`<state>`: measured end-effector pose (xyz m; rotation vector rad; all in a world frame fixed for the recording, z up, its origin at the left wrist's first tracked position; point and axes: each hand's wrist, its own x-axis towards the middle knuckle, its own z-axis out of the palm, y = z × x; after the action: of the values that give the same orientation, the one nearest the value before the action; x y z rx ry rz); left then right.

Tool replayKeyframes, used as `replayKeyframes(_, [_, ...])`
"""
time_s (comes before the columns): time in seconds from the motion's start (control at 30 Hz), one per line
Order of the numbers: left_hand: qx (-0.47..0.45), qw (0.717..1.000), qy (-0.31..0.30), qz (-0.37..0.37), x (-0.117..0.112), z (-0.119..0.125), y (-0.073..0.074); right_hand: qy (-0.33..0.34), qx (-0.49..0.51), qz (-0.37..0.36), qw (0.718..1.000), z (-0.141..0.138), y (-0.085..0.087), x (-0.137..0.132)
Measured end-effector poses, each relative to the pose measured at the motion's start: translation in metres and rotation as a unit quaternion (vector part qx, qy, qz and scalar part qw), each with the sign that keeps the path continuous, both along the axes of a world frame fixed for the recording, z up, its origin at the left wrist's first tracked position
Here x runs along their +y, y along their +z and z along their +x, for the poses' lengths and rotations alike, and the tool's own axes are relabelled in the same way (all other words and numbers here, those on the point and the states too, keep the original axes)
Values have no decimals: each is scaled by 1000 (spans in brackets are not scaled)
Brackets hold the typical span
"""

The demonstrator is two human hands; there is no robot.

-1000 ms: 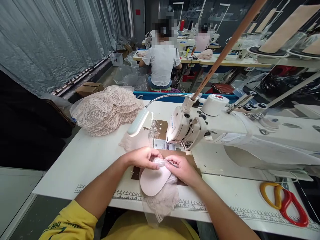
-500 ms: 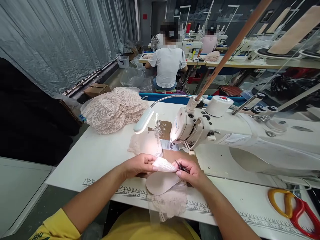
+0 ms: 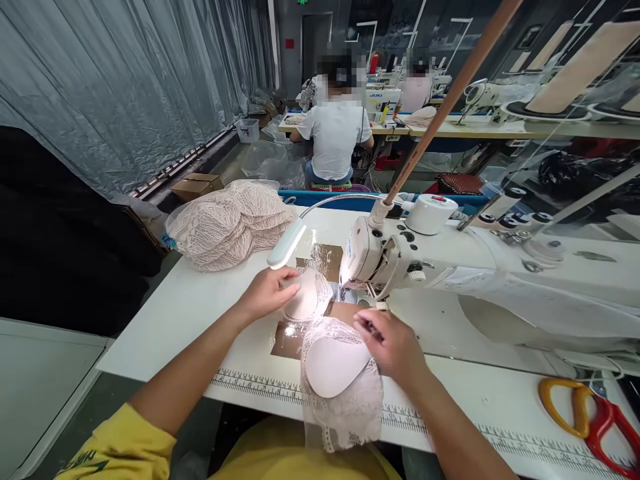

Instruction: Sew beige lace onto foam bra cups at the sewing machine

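The pale pad [image 3: 336,370], on lace [image 3: 350,420] at the worktop [image 3: 170,333] front, tapers toward the nearer right hand [image 3: 395,343], curled round a dark tool [image 3: 371,328] (blurred); the left hand [image 3: 265,293] has parted fingers at the farther cup [image 3: 307,298].

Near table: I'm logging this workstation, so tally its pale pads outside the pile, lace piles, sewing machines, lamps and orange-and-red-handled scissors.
Pale pads: 2
Lace pile: 1
Sewing machine: 1
Lamp: 1
Orange-and-red-handled scissors: 1
Total: 6

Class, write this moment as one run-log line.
left hand: open, at far lace cup | right hand: gripping dark tool, at near lace cup
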<state>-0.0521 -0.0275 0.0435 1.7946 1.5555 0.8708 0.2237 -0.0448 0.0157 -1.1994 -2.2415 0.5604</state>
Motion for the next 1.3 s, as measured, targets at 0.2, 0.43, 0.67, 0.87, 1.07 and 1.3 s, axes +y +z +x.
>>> replayKeyframes(0.2, [177,958,-197,113,47,32,-29,253,-143,35,956,-18,0,-13])
replayKeyframes(0.43, [185,946,-246,100,29,27,-29,125,-202,-111,965,24,20,-8])
replayKeyframes(0.67, [172,947,-249,103,4,28,-15,52,52,-201,977,-17,19,12])
replayKeyframes(0.87, [105,967,-228,47,-1,27,-14,51,101,-210,971,-48,-1,17])
replayKeyframes(1.07, [68,976,-182,-98,6,2,-12,34,103,-218,970,-40,-5,13])
replayKeyframes(1.3, [-52,925,-259,-273,10,-26,-6,19,111,-248,962,-36,-6,11])
